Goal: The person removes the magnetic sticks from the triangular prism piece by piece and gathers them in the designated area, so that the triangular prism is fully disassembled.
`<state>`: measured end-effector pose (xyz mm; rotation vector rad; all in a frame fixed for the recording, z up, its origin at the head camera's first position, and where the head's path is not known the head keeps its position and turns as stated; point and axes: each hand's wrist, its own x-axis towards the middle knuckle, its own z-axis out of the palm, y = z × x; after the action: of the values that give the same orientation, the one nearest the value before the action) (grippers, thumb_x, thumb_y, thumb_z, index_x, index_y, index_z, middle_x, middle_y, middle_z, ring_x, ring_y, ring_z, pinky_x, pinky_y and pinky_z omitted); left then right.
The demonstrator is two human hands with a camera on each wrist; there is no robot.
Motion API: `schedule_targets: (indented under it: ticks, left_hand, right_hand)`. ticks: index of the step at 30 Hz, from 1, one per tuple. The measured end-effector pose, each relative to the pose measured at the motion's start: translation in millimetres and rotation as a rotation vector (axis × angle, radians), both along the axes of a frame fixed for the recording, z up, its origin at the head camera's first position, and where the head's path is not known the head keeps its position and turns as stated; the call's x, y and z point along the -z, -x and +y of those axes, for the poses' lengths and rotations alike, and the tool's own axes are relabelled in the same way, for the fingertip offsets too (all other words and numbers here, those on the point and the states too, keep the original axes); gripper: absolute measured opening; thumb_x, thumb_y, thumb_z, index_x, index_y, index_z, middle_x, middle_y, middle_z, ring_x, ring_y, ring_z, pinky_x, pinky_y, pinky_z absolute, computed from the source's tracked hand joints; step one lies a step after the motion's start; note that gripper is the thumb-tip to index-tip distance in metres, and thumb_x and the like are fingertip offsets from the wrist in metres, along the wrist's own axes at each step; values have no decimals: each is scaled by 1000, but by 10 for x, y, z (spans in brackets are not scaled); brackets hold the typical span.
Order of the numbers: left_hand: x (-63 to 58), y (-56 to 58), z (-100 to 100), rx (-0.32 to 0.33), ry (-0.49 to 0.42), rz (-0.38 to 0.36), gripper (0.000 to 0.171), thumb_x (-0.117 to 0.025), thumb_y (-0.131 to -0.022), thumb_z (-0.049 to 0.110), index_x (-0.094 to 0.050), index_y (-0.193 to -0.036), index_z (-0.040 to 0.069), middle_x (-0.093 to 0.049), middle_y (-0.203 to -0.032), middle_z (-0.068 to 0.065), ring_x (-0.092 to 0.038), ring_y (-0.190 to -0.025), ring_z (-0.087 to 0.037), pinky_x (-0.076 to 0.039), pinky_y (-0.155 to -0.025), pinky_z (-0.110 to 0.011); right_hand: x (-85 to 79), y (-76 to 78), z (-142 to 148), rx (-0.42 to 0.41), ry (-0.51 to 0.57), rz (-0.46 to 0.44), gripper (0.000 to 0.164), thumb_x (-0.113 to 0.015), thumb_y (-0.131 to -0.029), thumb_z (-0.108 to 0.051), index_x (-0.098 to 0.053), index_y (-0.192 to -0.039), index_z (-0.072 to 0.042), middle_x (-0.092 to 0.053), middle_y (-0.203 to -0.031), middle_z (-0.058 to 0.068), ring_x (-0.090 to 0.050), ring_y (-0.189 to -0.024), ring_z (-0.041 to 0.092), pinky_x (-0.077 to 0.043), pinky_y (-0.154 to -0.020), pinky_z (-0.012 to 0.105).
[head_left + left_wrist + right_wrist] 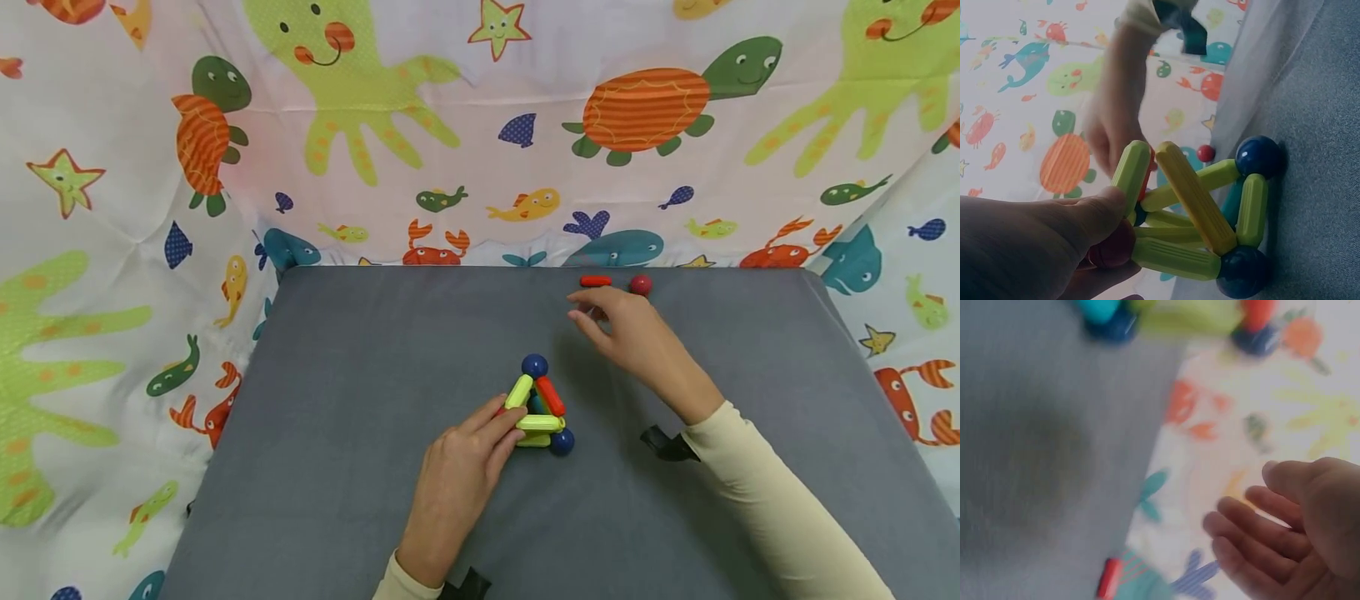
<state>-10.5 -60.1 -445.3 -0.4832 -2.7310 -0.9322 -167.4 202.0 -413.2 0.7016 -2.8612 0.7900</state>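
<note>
My left hand [459, 467] grips the near left corner of a building-toy frame [538, 423] made of rods and balls. In the left wrist view, the fingers hold a dark red ball [1116, 245], and the thumb lies against a green rod [1132, 172]. A yellow rod [1194, 197] slants up from a blue ball [1244, 272] with its far end free. Off the table, my right hand [641, 342] holds nothing, its fingers loosely bent. It is nearest to a loose red rod [596, 282] and a red ball [641, 286].
The loose red rod and ball lie at the far edge of the grey table [375, 350]. A printed cloth [450, 108] with sea animals hangs behind the table and along its sides. Black straps [667, 444] show at both wrists.
</note>
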Motion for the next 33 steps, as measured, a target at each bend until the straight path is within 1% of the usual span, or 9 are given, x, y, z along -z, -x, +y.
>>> schedule_targets:
  ticks: [3,6,9,12,16,22,25,28,33]
  left_hand:
    - [-3,1,-4,0,-1,13,33,-77,-98,31,-78,-130,25,-70,-140,-4,-77,-105,-23,-64,-81,-41]
    - [-3,4,-15,-5,-1,24,33,-79,-97,28,-78,-130,25,-70,-139,-4,-77,-105,-23,-64,-80,-40]
    - [-3,7,-27,-5,2,30,33,-79,-97,28,-77,-130,25,-70,-139,-4,-77,-105,-23,-64,-81,-40]
    - [-1,8,-37,-4,5,32,34,-79,-97,27,-77,-131,24,-70,-139,-5,-77,-106,-23,-64,-81,-40]
    - [-4,2,-46,-8,18,27,33,-78,-98,28,-77,-131,24,-70,-139,-4,-77,-105,-23,-64,-80,-41]
    - [6,-6,-34,1,5,35,32,-77,-99,27,-77,-131,24,-70,-139,-4,-77,-103,-22,-64,-78,-40]
    - [12,-5,-25,9,5,42,32,-78,-98,27,-77,-130,24,-71,-138,-5,-78,-102,-23,-64,-77,-40]
    - [10,-4,-14,18,12,40,32,-78,-99,27,-77,-130,24,-71,-138,-5,-78,-102,-24,-64,-78,-40]
    - [3,-2,5,28,16,39,32,-77,-99,27,-77,-131,23,-70,-138,-6,-78,-102,-24,-64,-77,-40]
  right_hand:
    - [-103,-279,-79,-26,42,-36,37,-68,-106,-33,-72,-133,-7,-76,-116,7,-71,-96,21,-62,-87,48]
    - [-145,-502,-159,-39,44,-49,40,-70,-105,-36,-71,-134,-8,-76,-117,4,-72,-96,18,-62,-86,45]
    - [-142,-666,-246,-44,47,-68,44,-74,-102,-37,-70,-136,-8,-75,-119,5,-72,-97,19,-62,-85,44]
    - [-113,-778,-329,-43,41,-94,48,-75,-101,-38,-68,-138,-8,-75,-121,8,-73,-99,22,-62,-83,43]
    - [-62,-843,-409,-26,21,-109,49,-75,-101,-37,-67,-137,-6,-75,-116,9,-72,-98,22,-63,-80,41]
    - [0,-868,-473,-6,36,-124,43,-80,-98,-34,-67,-126,-3,-74,-102,8,-72,-88,21,-62,-72,34]
    - [24,-887,-491,-6,51,-125,43,-83,-96,-31,-64,-122,-3,-73,-95,6,-69,-77,15,-59,-64,27]
    - [33,-905,-491,2,54,-124,45,-85,-93,-29,-61,-121,-3,-71,-89,3,-63,-68,7,-55,-59,22]
    - [22,-916,-472,13,55,-137,43,-85,-94,-28,-61,-121,-3,-70,-87,2,-60,-66,5,-54,-59,22]
